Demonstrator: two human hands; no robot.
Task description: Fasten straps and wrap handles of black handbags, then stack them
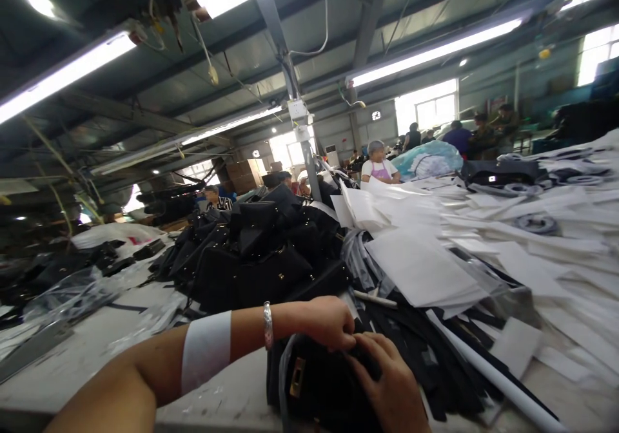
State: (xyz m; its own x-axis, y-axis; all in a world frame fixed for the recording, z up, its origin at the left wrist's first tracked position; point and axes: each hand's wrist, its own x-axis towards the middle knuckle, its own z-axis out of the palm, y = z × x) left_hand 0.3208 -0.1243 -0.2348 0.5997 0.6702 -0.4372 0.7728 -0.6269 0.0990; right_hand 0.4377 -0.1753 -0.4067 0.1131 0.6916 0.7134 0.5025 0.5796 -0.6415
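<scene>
A black handbag [333,381] with a gold-coloured clasp stands at the table's front edge, a grey strip along its left side. My left hand [329,322], below a silver bracelet, is closed at the bag's top edge, fingers curled down on it. Close beside it my right hand [391,381] grips the top right of the same bag, thumb and fingers bent around the edge. The two hands nearly touch, and what lies between their fingertips is hidden.
Behind the bag rises a heap of black handbags [261,252]. White foam sheets [425,265] and black strips [416,349] cover the right side. Clear plastic wrapping [72,298] lies at left. A post [308,162] stands behind the heap, and several people work farther back.
</scene>
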